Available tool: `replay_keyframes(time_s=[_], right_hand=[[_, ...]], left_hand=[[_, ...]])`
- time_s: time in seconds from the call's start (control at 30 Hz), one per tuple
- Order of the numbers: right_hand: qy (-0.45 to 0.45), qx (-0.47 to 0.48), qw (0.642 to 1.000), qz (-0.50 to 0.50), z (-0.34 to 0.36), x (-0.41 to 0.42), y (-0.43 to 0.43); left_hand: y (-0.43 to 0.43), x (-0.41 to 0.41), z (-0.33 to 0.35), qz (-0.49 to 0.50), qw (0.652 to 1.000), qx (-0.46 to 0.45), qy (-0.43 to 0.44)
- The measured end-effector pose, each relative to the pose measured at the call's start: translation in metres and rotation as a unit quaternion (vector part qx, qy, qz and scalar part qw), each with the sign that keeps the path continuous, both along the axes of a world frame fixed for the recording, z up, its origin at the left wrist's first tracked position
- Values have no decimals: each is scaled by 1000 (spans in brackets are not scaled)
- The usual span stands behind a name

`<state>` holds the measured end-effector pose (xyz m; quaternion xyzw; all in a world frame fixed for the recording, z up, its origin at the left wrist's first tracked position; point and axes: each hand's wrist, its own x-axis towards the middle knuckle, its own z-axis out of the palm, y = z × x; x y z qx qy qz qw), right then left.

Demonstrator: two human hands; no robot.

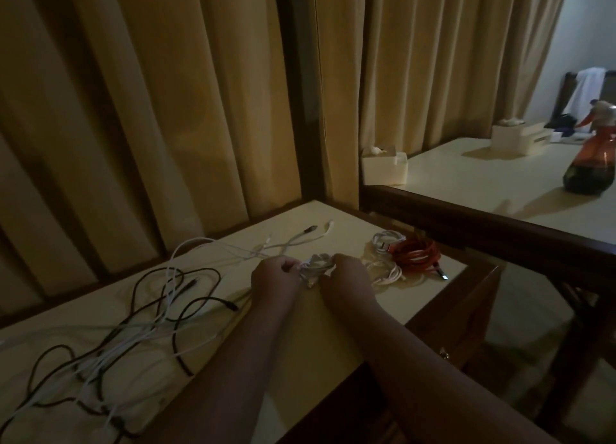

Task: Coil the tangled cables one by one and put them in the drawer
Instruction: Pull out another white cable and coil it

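Observation:
A small white cable coil (316, 265) is held between both hands above the cream table top (310, 323). My left hand (274, 277) grips its left side and my right hand (346, 275) grips its right side. A tangle of black and white cables (140, 327) sprawls over the table's left half. Loose white cable ends (290, 240) run toward the back. An orange coiled cable (415, 255) and two white coils (386, 238) (388, 273) lie at the right end of the table. The drawer front with a small knob (443, 354) shows below the table's right edge.
Yellow-brown curtains (166, 110) hang behind the table. A higher table (500, 183) at the right carries a white tissue box (385, 165), another box (510, 140) and an orange bottle (593, 163). A chair with white cloth (586, 90) stands far right.

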<state>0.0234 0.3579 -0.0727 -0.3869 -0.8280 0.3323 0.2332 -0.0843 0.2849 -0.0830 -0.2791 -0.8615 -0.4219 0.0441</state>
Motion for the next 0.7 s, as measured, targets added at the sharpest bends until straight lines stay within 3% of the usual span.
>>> replay_keyframes(time_s=[0.23, 0.37, 0.57, 0.7], right_hand=[[103, -95, 988, -64, -3, -21, 4], [147, -116, 981, -56, -5, -25, 6], [105, -88, 989, -55, 4, -23, 15], [39, -77, 996, 2, 34, -22, 26]], left_hand=[[32, -12, 4, -28, 999, 21, -4], [37, -17, 6, -107, 994, 6, -13], [24, -34, 13, -225, 963, -97, 114], [17, -44, 18, -215, 967, -48, 128]])
